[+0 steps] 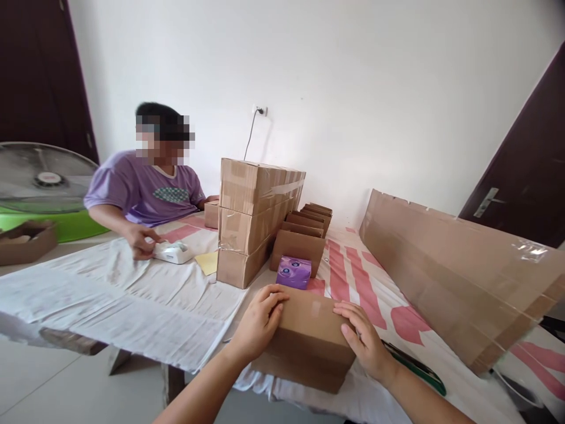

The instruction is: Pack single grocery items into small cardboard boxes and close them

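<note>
A closed brown cardboard box [309, 344] sits at the table's near edge, between my two hands. My left hand [260, 321] grips its left side, with the fingers bent over the top edge. On the opposite side, my right hand [364, 341] holds the right edge, fingertips on the top face and thumb against the corner. A line runs across the front of the box; whether it is one box or two stacked, I cannot tell. Just behind it lies a purple printed packet [294, 272], in front of a row of open brown boxes [298, 250].
Taped cartons [241, 227] stand stacked left of centre. A long cardboard panel [445, 265] leans along the right. A green-edged dark tool [419, 368] lies by my right wrist. Across the table [132, 306], a co-worker [141, 182] holds a white device [172, 252].
</note>
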`<state>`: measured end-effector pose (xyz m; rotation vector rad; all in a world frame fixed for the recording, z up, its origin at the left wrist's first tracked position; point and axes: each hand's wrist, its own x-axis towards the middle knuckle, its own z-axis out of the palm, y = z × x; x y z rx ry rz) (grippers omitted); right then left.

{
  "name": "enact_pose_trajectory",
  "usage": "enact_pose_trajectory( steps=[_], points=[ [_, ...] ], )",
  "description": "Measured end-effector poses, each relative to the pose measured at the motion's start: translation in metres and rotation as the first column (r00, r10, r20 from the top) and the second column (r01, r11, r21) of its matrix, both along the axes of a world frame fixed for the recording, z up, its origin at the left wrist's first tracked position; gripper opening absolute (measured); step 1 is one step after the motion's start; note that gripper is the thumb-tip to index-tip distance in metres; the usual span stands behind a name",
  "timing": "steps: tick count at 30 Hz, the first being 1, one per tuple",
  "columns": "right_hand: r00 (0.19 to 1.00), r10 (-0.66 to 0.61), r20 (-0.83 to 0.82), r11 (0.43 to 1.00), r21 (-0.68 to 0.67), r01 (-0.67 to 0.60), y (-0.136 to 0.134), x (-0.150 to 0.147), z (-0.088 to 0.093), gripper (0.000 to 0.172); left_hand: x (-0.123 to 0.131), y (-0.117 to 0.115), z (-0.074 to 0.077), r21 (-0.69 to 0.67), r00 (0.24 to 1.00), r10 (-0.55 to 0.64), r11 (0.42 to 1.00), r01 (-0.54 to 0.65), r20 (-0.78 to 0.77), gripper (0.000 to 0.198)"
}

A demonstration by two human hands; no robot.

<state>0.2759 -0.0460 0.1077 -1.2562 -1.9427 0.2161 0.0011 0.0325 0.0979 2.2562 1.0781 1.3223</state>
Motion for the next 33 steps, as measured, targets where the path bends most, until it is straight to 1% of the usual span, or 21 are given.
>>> enact_pose_trajectory(
  steps=[3, 6, 8, 11, 12, 13, 14, 15, 16, 17, 18, 20, 22, 25, 27, 28, 30, 32, 33],
  points=[
    [0.998, 0.011, 0.059, 1.000, 0.022, -0.012, -0.004, 0.001, -0.004, 0.034, -0.002, 0.002, 0.001, -0.065, 0.999, -0.037, 0.997, 0.034, -0.040, 0.036],
    [0.991, -0.019, 0.130, 1.000, 0.026, 0.016, -0.008, 0.011, -0.005, 0.038, -0.005, 0.004, 0.002, -0.187, 0.994, -0.096, 0.979, 0.085, -0.051, 0.041],
    [0.988, -0.091, 0.123, 0.995, 0.044, 0.086, -0.009, 0.025, -0.008, 0.040, -0.008, 0.006, 0.001, -0.253, 0.990, -0.139, 0.959, 0.125, -0.036, 0.044],
    [0.964, -0.248, 0.097, 0.969, 0.025, 0.247, -0.008, 0.062, -0.022, 0.036, -0.012, 0.008, -0.003, -0.290, 0.982, -0.188, 0.940, 0.181, 0.005, 0.047],
    [0.943, -0.308, 0.127, 0.950, -0.018, 0.312, -0.008, 0.078, -0.029, 0.035, -0.013, 0.009, -0.004, -0.296, 0.980, -0.198, 0.935, 0.196, 0.023, 0.049],
    [0.912, -0.368, 0.183, 0.919, -0.079, 0.386, -0.009, 0.095, -0.037, 0.035, -0.013, 0.010, -0.005, -0.302, 0.978, -0.206, 0.930, 0.208, 0.039, 0.050],
    [0.867, -0.427, 0.255, 0.871, -0.141, 0.470, -0.011, 0.112, -0.045, 0.036, -0.014, 0.010, -0.006, -0.308, 0.975, -0.214, 0.926, 0.219, 0.052, 0.051],
    [0.816, -0.471, 0.336, 0.812, -0.198, 0.550, -0.014, 0.128, -0.052, 0.037, -0.014, 0.011, -0.006, -0.315, 0.973, -0.223, 0.921, 0.230, 0.059, 0.051],
    [0.771, -0.473, 0.427, 0.757, -0.251, 0.604, -0.018, 0.142, -0.059, 0.039, -0.014, 0.011, -0.006, -0.324, 0.971, -0.233, 0.915, 0.240, 0.061, 0.051],
    [0.736, -0.449, 0.506, 0.714, -0.291, 0.636, -0.023, 0.154, -0.065, 0.044, -0.014, 0.011, -0.005, -0.338, 0.968, -0.244, 0.908, 0.249, 0.060, 0.051],
    [0.720, -0.417, 0.555, 0.701, -0.307, 0.643, -0.028, 0.164, -0.070, 0.046, -0.014, 0.011, -0.004, -0.355, 0.966, -0.252, 0.899, 0.257, 0.060, 0.050],
    [0.706, -0.372, 0.602, 0.715, -0.299, 0.632, -0.035, 0.177, -0.077, 0.049, -0.015, 0.011, -0.001, -0.395, 0.960, -0.270, 0.876, 0.277, 0.074, 0.052],
    [0.706, -0.372, 0.603, 0.739, -0.267, 0.618, -0.038, 0.183, -0.081, 0.049, -0.015, 0.010, 0.003, -0.425, 0.952, -0.281, 0.852, 0.305, 0.118, 0.057],
    [0.724, -0.379, 0.576, 0.740, -0.281, 0.611, -0.033, 0.185, -0.083, 0.050, -0.016, 0.007, 0.008, -0.445, 0.942, -0.270, 0.832, 0.332, 0.197, 0.063],
    [0.751, -0.394, 0.530, 0.747, -0.292, 0.597, -0.024, 0.183, -0.079, 0.048, -0.017, 0.005, 0.010, -0.456, 0.940, -0.258, 0.825, 0.334, 0.222, 0.064],
    [0.762, -0.415, 0.498, 0.760, -0.271, 0.591, -0.019, 0.181, -0.074, 0.045, -0.017, 0.004, 0.010, -0.459, 0.940, -0.256, 0.823, 0.335, 0.227, 0.064],
    [0.776, -0.471, 0.419, 0.805, -0.156, 0.573, -0.006, 0.168, -0.057, 0.041, -0.017, 0.002, 0.011, -0.463, 0.938, -0.257, 0.819, 0.338, 0.230, 0.064],
    [0.796, -0.497, 0.344, 0.854, 0.030, 0.520, 0.006, 0.142, -0.031, 0.040, -0.017, 0.001, 0.011, -0.465, 0.938, -0.254, 0.818, 0.338, 0.234, 0.064],
    [0.818, -0.473, 0.326, 0.879, 0.122, 0.460, 0.012, 0.125, -0.015, 0.040, -0.017, 0.001, 0.011, -0.466, 0.938, -0.253, 0.818, 0.338, 0.236, 0.063]
  ],
)
